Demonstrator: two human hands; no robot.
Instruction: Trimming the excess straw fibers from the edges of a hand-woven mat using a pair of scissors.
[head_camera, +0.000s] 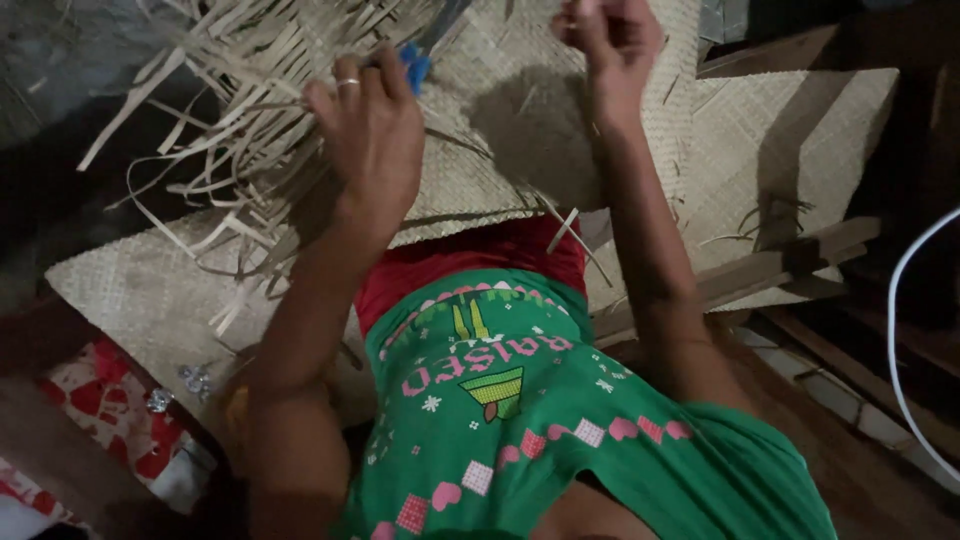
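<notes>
The left hand (372, 125) has its fingers wrapped around a blue tool (418, 62) at 11 o'clock, over loose straw strips (235, 110). The right hand (612, 35) at 1 o'clock is a closed fist above the woven mat (520, 120); what it pinches, I cannot tell

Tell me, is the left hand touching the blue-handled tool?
Touching. The head view shows the left hand with fingers curled around the blue-handled tool.

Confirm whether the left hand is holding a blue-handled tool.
Yes: the left hand grips a blue-handled tool against the loose straw strips.
</notes>
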